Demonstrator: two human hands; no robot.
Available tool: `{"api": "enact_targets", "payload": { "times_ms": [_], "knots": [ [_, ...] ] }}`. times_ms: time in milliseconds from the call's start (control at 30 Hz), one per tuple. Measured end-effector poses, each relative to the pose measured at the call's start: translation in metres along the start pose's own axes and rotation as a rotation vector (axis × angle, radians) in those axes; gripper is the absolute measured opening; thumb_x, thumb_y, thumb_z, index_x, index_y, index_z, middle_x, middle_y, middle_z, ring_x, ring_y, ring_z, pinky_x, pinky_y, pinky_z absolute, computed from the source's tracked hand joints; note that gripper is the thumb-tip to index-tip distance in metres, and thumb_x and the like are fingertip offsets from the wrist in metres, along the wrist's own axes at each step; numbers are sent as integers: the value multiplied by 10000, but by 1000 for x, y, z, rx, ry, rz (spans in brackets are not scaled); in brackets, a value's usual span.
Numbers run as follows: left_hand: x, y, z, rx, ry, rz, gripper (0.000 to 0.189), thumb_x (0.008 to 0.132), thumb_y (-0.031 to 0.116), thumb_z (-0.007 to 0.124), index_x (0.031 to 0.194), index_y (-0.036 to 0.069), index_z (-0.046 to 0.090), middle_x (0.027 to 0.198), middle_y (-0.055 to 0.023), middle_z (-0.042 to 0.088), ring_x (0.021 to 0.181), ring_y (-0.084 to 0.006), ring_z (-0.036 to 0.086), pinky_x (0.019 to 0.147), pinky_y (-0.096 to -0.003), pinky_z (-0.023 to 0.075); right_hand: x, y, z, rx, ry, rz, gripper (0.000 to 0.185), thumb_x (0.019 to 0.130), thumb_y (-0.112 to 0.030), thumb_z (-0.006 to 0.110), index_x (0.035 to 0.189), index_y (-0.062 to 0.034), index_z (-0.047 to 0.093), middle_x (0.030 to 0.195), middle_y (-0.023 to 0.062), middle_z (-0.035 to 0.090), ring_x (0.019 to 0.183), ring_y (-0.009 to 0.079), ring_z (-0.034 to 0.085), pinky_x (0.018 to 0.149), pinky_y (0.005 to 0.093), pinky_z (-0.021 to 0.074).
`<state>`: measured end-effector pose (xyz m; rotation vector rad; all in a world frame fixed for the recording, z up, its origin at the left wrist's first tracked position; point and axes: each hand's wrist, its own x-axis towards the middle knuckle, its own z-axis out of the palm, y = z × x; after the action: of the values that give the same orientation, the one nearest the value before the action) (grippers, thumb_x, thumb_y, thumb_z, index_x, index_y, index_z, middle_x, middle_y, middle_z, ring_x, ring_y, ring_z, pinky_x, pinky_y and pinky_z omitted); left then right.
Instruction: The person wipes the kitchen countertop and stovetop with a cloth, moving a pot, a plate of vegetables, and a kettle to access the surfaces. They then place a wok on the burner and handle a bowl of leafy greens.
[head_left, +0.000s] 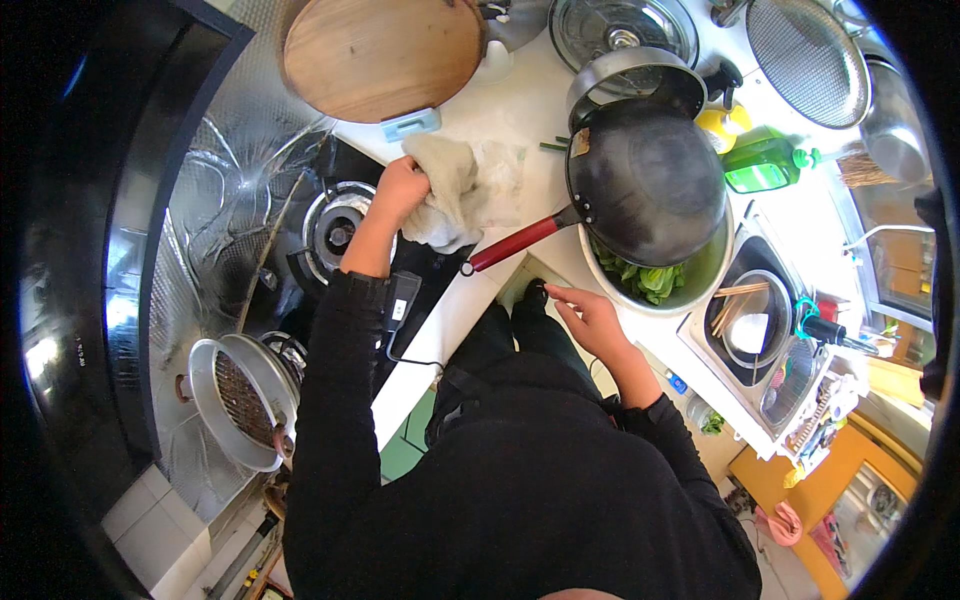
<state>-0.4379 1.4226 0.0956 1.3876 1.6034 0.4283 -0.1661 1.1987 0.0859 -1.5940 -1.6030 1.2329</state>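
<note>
My left hand (403, 187) is closed on a pale, crumpled cloth (442, 187), where the white worktop meets the black gas hob. Bare and slightly curled, my right hand (589, 319) hangs in front of the counter edge with nothing in it. To the right of the cloth a dark wok (649, 180) lies upside down, its red handle (517, 244) pointing towards me. It rests over a large metal basin (720, 262) with green leafy vegetables (652, 281) inside. A gas burner (339, 232) is just left of my left forearm.
A round wooden board (386, 56) leans at the back. Behind the wok stand a metal pot (637, 64), a glass lid (622, 22) and a green detergent bottle (765, 165). The sink (690, 334), holding a bowl with chopsticks, is on the right; a steamer pot (232, 405) is at the far left.
</note>
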Motion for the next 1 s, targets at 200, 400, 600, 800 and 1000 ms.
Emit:
{"api": "enact_targets", "payload": {
  "times_ms": [200, 400, 600, 800, 1000],
  "knots": [
    [-18, 5, 14, 163, 228, 171, 375, 702, 164, 699, 1013, -36, 640, 928, -150, 685, 846, -204, 647, 796, -299, 478, -11, 27, -29, -98, -76, 2, 297, 858, -165, 580, 1148, -119, 626, 1049, 151, 649, 946, 338, 611, 804, 379, 486],
    [-40, 24, 3, -256, 177, 240, 445, 687, 59, 744, 1106, 0, 604, 1056, -61, 652, 964, -141, 597, 890, -290, 442, -21, 48, -40, -182, -152, -61, 320, 856, -180, 572, 1168, -119, 608, 1049, 148, 642, 962, 344, 593, 822, 397, 477],
    [-16, 10, 6, -80, -106, 307, 453, 730, 17, 676, 1170, -9, 570, 1102, -70, 634, 1024, -151, 568, 939, -288, 408, -25, 58, -42, -215, -210, -49, 352, 853, -192, 568, 1198, -123, 586, 1065, 148, 632, 989, 343, 579, 842, 403, 468],
    [-3, -11, 8, -237, -157, 260, 420, 769, 48, 615, 1183, -8, 571, 1131, -90, 632, 1033, -174, 577, 926, -292, 419, -29, 59, -44, -245, -203, -9, 361, 855, -201, 565, 1211, -141, 579, 1074, 148, 630, 995, 345, 578, 841, 407, 469],
    [17, -9, 11, 532, -149, 294, 374, 716, 88, 606, 1088, 110, 643, 1071, -195, 622, 977, -329, 602, 874, -352, 468, -22, 56, -41, -257, -213, 13, 369, 856, -213, 569, 1218, -144, 573, 1077, 154, 629, 990, 350, 580, 836, 415, 468]
  ]
}}
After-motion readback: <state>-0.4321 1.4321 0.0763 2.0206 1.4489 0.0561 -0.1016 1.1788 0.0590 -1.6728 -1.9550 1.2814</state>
